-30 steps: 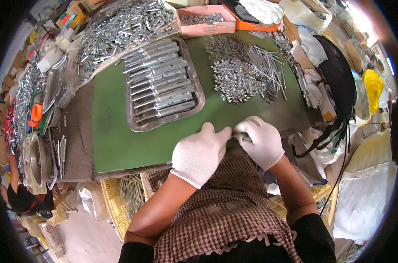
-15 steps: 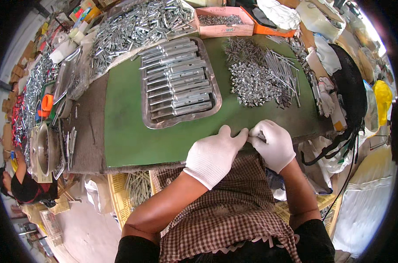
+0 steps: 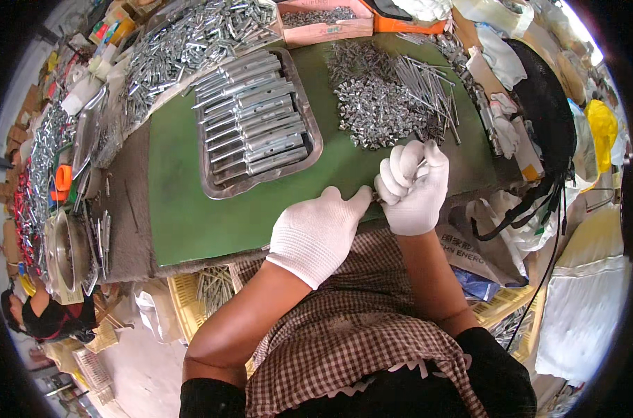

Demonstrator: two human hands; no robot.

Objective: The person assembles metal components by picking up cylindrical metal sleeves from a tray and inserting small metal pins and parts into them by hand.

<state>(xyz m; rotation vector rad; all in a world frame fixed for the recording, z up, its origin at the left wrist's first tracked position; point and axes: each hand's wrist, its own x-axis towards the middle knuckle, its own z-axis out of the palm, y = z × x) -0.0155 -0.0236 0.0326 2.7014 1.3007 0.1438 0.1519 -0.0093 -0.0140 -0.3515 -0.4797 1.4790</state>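
My left hand (image 3: 316, 233), in a white knit glove, is over the near edge of the green work mat (image 3: 177, 209). Its thumb and forefinger close on something too small to make out. Just right of it, my gloved right hand (image 3: 413, 188) is raised with its fingers curled inward. A sliver of metal seems to show among them, but its kind is hidden. Beyond my right hand lie a heap of small shiny metal fittings (image 3: 372, 115), a darker pile of small pins (image 3: 358, 66) and several long thin rods (image 3: 428, 90).
Left of the hands sits a metal tray (image 3: 315, 150) with a row of silver tubes with thin rods. A large heap of metal parts (image 3: 198, 42) and a pink box (image 3: 323, 31) stand behind. A black mesh bag (image 3: 543, 111) hangs at right. Another person (image 3: 51, 313) works far left.
My right hand has turned upward and lifted, its fingers now curled near the metal heap. My left hand keeps its pinch. The whole view has shifted slightly.
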